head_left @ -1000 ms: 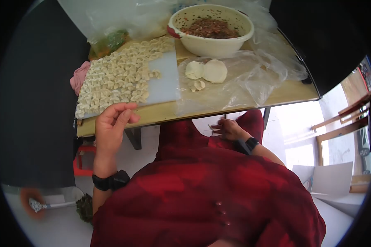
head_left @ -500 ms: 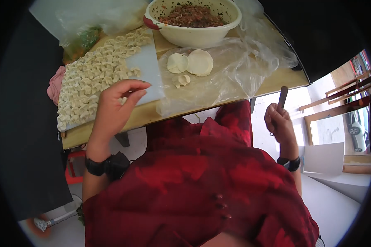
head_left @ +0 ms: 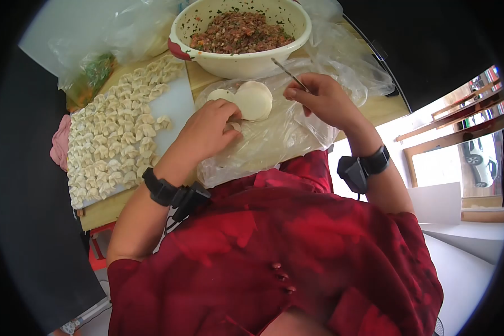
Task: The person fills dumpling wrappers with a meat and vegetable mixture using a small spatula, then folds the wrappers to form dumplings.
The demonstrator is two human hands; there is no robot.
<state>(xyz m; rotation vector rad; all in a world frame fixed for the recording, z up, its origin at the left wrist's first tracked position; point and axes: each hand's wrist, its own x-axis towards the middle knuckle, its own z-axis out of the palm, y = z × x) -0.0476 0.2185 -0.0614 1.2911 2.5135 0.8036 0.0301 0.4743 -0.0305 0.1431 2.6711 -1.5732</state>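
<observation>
My left hand (head_left: 210,130) is over the clear plastic sheet, thumb and fingers curled around a small folded dumpling (head_left: 235,127), which they partly hide. Just beyond the fingertips lie two round dough wrappers: a larger one (head_left: 254,102) in full view and a smaller one (head_left: 221,95) partly covered by my hand. My right hand (head_left: 326,99) is closed on a narrow flat stick (head_left: 288,74), its tip pointing up and left toward the bowl. That white bowl (head_left: 238,64) holds minced meat filling (head_left: 241,33) with green flecks.
Rows of folded dumplings (head_left: 115,131) cover much of a white board (head_left: 173,103) at the left. Behind them is a plastic bag with greens (head_left: 98,70). Crumpled plastic (head_left: 353,73) spreads over the right of the wooden table (head_left: 389,106). A pink cloth (head_left: 60,143) hangs at the left edge.
My left hand has moved right from beside the board to the dumpling on the plastic. My right hand has risen from beside the table to above the plastic, still holding the stick.
</observation>
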